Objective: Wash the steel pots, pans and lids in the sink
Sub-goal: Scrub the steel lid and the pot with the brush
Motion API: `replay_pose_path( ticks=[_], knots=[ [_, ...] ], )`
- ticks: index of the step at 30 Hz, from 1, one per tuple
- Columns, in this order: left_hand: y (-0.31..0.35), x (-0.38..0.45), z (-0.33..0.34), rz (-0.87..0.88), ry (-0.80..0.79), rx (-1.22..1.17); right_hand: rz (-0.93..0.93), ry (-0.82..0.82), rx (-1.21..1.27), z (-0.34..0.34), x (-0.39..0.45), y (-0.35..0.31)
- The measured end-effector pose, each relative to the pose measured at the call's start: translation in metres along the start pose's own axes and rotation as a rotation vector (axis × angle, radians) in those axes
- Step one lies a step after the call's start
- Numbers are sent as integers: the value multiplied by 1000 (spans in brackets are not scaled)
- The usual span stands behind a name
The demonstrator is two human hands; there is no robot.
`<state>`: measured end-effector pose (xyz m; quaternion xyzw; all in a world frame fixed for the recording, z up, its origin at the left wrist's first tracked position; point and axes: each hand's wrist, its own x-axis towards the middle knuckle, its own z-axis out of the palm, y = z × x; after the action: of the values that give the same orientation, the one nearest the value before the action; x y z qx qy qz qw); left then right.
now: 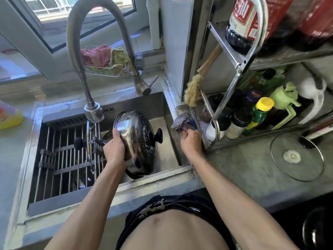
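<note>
The person's left hand (pixel 113 150) grips a steel lid (pixel 137 141) over the sink (pixel 162 105). The right hand (pixel 189 141) clutches a steel scourer (pixel 180 121) at the rim. Scrubbing probably comes next.

The pot lid (pixel 137 134) is glossy polished steel with a matt black plastic knob (pixel 158 135). The scourer (pixel 180 121) is rough wire mesh. The sink (pixel 158 105) is brushed steel; the countertop (pixel 243 168) is matt grey stone.

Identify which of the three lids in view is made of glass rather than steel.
The glass lid lying flat on the counter right of the sink; the other two, steel with black knobs, are at the sink.
</note>
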<state>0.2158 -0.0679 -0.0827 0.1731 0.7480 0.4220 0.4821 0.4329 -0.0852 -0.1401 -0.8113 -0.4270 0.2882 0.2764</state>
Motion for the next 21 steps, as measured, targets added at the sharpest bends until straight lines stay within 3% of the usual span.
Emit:
replay_pose_path(
  ticks=[4,10,15,21],
  knots=[
    [-2,8,-1,96,-78,37,-29,13,103,-5,-2,-14],
    [-12,2,1,548,-414,371,86,-104,359,-8,-6,-24],
    [-27,-2,6,908,-368,754,149,-151,577,-22,-13,-38],
    [-50,6,3,1382,-362,1011,223,-118,416,-20,-16,-39]
  ],
)
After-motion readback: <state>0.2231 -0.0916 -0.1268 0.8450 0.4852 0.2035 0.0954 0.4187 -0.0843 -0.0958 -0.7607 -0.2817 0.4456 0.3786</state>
